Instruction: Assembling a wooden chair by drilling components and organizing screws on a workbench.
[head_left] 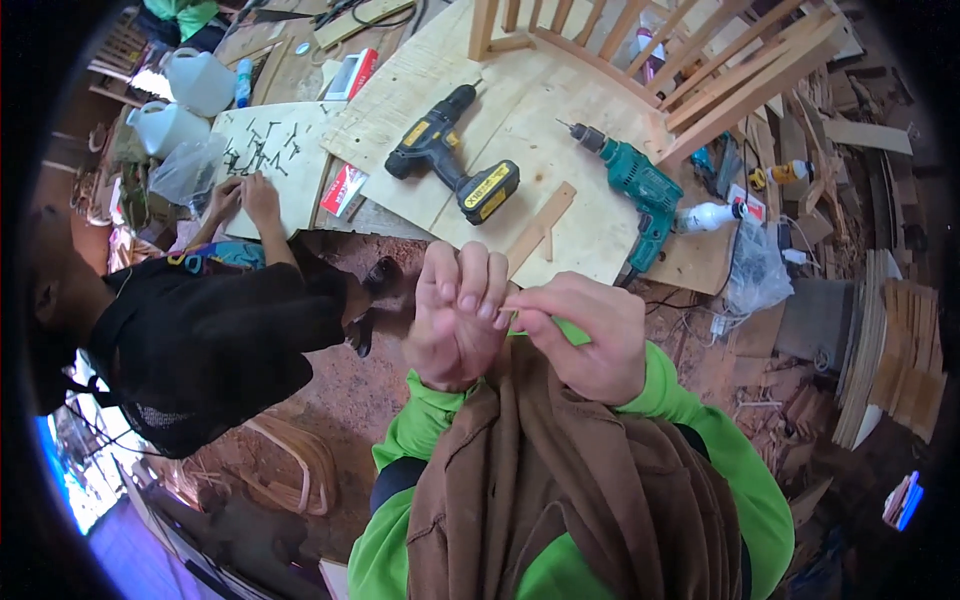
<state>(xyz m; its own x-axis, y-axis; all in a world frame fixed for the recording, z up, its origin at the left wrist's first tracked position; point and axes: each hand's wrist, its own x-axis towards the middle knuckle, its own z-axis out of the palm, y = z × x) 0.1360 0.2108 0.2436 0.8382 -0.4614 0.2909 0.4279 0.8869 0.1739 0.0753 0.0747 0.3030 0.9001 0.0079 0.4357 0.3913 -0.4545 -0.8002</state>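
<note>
brown cloth [585, 480]; right hand [592, 335] pinching apparent stick [511, 308]; left hand [455, 315] beside

Thin pale sliver [509, 308], perhaps wood.

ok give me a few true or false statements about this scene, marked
1. The right hand pinches a small, thin piece. True.
2. The left hand grips a drill. False: it is raised beside the right hand.
3. The black-and-yellow drill lies on pale plywood. True.
4. No other drill lies right of it. False: a teal drill does.
5. The co-worker's hands are near scattered fasteners. True.
</note>
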